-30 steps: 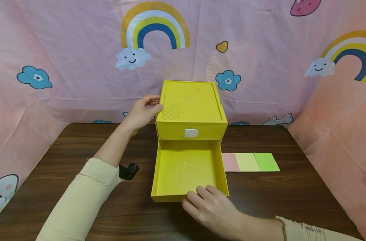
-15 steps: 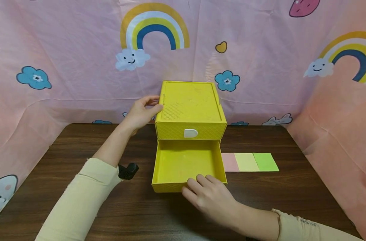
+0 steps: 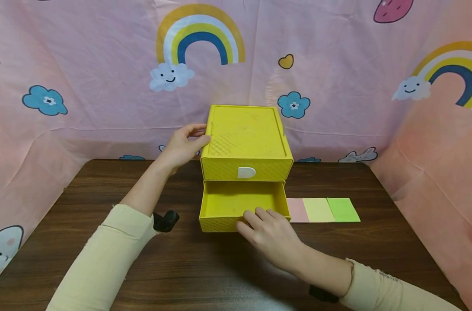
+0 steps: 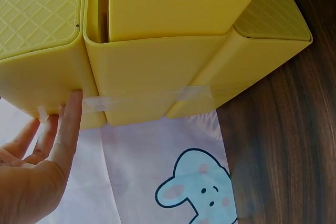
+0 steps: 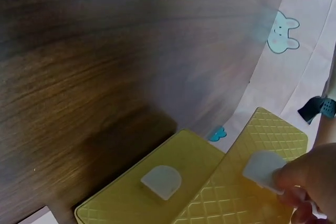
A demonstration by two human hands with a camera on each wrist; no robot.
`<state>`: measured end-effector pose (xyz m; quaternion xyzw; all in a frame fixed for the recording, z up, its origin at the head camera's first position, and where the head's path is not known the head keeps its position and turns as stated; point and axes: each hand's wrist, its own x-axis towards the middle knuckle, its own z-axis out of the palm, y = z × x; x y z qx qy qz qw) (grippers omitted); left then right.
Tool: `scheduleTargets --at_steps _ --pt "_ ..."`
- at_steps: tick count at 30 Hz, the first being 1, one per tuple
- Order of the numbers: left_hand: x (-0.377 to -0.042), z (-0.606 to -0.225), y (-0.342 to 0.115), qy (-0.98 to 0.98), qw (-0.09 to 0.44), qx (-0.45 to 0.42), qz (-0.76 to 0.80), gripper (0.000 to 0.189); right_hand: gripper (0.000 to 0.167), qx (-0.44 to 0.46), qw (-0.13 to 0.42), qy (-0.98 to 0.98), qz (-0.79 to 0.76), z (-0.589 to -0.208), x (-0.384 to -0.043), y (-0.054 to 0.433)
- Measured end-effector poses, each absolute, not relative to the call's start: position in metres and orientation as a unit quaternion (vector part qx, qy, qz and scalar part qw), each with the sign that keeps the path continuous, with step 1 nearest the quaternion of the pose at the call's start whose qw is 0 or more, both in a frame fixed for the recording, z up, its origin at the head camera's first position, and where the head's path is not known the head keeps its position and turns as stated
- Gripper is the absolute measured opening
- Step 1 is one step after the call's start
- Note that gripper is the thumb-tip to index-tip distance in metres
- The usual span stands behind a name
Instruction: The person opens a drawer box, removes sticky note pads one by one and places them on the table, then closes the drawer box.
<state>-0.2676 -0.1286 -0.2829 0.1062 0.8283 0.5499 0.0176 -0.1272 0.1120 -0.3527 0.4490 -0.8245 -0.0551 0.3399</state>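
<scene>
dk wood tbl [image 3: 173, 268] | pk/ylw/grn paper sqs [image 3: 318, 210] in row | cartoon cloth [image 3: 115, 52] bhd

in the head view, the right hand [image 3: 272, 237] hid the handle [image 5: 259, 167] of the yellow drawer [image 3: 219, 224], whose side covered the left end of the pink note [image 3: 297, 210]; lettering [image 3: 388, 275] on the right sleeve [image 3: 376, 287] was too small to read. the left wrist view cut off the left hand [image 4: 37, 177] and part of the yellow cabinet [image 4: 152, 69].

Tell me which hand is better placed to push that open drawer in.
Probably the right hand: it grips the middle drawer front, while the left hand rests against the top drawer unit.
</scene>
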Motion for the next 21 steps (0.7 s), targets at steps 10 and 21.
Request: scheduleTargets --at_steps 10,21 --pt "-0.267 -0.282 -0.129 0.834 0.011 0.108 0.541 0.052 0.023 0.442 0.395 -0.805 -0.026 -0.349 -0.144 0.109" --pt "-0.266 -0.282 -0.129 0.835 0.012 0.103 0.541 0.053 0.030 0.428 0.419 -0.801 -0.020 -0.350 -0.161 0.107"
